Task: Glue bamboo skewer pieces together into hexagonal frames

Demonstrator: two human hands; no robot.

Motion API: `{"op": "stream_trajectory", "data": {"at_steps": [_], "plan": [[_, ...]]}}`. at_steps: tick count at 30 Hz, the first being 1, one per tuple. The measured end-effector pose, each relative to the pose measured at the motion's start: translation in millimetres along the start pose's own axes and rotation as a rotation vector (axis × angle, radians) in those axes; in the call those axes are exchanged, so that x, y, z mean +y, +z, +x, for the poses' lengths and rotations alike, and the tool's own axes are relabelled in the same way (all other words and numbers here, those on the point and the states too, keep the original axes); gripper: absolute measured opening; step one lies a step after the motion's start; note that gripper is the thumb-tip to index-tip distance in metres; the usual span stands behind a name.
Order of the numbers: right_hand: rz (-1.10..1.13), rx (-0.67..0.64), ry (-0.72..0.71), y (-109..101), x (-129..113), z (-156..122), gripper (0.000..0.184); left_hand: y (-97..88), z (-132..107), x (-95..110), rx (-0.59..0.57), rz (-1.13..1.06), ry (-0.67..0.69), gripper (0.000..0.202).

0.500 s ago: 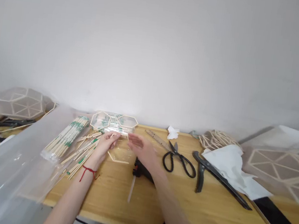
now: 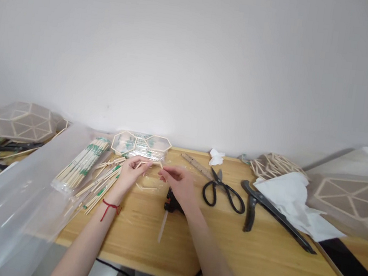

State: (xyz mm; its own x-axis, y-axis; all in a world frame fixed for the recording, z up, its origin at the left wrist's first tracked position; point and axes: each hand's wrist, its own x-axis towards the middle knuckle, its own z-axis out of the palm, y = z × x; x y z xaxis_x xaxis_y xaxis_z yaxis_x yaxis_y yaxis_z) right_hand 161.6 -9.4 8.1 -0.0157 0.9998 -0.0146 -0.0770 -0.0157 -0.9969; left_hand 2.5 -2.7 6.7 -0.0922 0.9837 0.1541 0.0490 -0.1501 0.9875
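Stick frame [image 2: 156, 163], as the head view shows it, is between the person's 2 hands over the middle of the worktop [image 2: 142, 245], in front of the wall [image 2: 193, 67]. The left hand [image 2: 135, 170], with a red string [image 2: 110, 206] at its wrist, is narrow, its fingertips closed on the left part of the frame. The right hand [image 2: 175, 180] is pinched narrow at the frame's right end. Just below them are some joined sticks [image 2: 146, 188]; whether these belong to the same frame I cannot tell.

Under the right hand is a black glue gun [image 2: 171, 203], partly hidden, with a pale glue stick [image 2: 162, 228] poking out. Beyond the hands, 2 six-sided shapes [image 2: 125, 132] rest on a wrapped pack [image 2: 148, 154]. Loose chopsticks [image 2: 105, 186] lie beside the left forearm, with a chopstick bundle [image 2: 82, 163] farther left, next to a clear plastic sheet [image 2: 7, 219].

Right of the hands are a ruler [image 2: 194, 163], a crumpled tissue [image 2: 216, 157], black scissors [image 2: 208, 194] and a long dark tool [image 2: 277, 217]. White paper [image 2: 293, 200] lies just beside that tool.
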Motion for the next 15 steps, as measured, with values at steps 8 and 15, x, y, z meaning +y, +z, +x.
{"op": "stream_trajectory", "data": {"at_steps": [8, 15], "plan": [[-0.055, -0.02, 0.001, -4.1, 5.6, 4.4, 0.018, -3.5, 0.7, -3.7, -0.034, 0.079, 0.03, 0.023], [-0.028, -0.034, 0.001, -4.1, 8.6, 7.4, 0.018, -2.0, 1.3, -6.9, -0.027, 0.074, -0.01, 0.026]]}}
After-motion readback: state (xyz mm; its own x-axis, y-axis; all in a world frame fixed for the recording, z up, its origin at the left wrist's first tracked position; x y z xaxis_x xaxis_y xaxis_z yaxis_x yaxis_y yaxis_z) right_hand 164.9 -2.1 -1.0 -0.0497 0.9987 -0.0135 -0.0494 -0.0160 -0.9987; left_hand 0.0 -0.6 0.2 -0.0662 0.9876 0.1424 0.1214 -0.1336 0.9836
